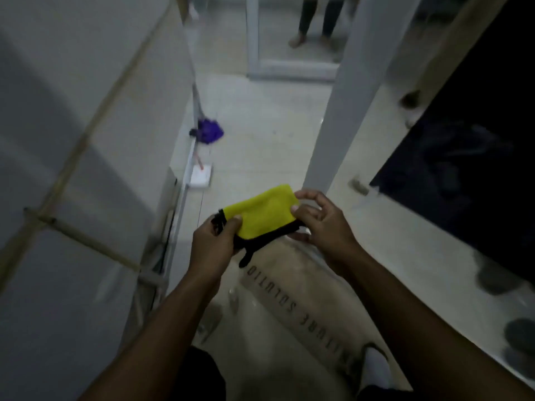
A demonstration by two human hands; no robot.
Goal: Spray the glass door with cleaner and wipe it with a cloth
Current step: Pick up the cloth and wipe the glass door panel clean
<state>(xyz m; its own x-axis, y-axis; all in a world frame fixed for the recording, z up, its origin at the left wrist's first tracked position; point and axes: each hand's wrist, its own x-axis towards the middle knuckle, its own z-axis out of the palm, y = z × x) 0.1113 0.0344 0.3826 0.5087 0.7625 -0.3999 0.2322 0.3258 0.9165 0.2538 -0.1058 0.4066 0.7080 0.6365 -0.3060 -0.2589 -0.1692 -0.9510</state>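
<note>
Far left: a pale wall (72, 125) crossed by a tan diagonal strip, blurred. Further right along its base, a purple mop head (209, 131) on the tiled floor (260, 134), with a small white block (199, 177) just nearer the camera, touching the wall's foot.

Low centre-left: left hand (215, 237) closed around the left end of the cloth (262, 214), thumb pressed on top of the yellow face, fingers curled beneath and hidden by the fabric. Yellow cloth with a black trim and a short black tag hanging down from the lower edge, held flat and slightly tilted, stretched between both hands above the floor, in mid-air, touching nothing else. Folded, by the look of the doubled edge, though blur leaves the layers unclear.

Right of the cloth: right hand (320, 222) pinching the right end, thumb tip on the yellow edge, index finger arched over the upper corner, remaining fingers loosely curled and free of the fabric.

Below the hands: a pale doormat (289, 299) with dark lettering, seen upside down. Behind the right hand: a white upright door frame (338, 111) rising to the top of view. Further right: dark glass door (469, 169) with dim reflections, well apart from the cloth. Top centre: another person's legs (317, 18), far off and blurred.
</note>
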